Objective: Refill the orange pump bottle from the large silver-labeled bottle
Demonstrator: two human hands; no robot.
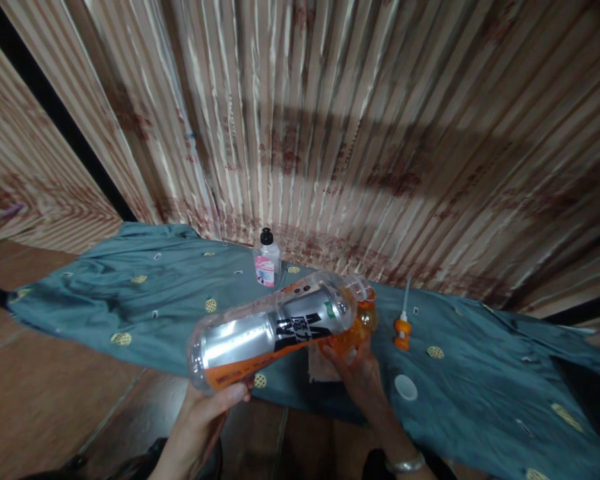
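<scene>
My left hand (215, 407) grips the lower end of a large clear plastic bottle (275, 330) with a silver, black and orange label. This bottle lies tilted on its side in the air, its neck pointing right. My right hand (357, 373) is wrapped round a smaller orange see-through bottle (365, 320). The clear bottle's neck is at the top of the orange bottle; the exact contact between the mouths is hard to make out. To the right lie an orange pump top (403, 333) with a pale dip tube and a white round cap (406, 387).
A small clear bottle (267, 263) with a black cap and pink label stands towards the back. A pinkish flat piece (323, 369) lies under my right hand. The green patterned cloth (170, 307) covers the table; a striped curtain (300, 133) hangs behind. A dark object (587, 393) lies far right.
</scene>
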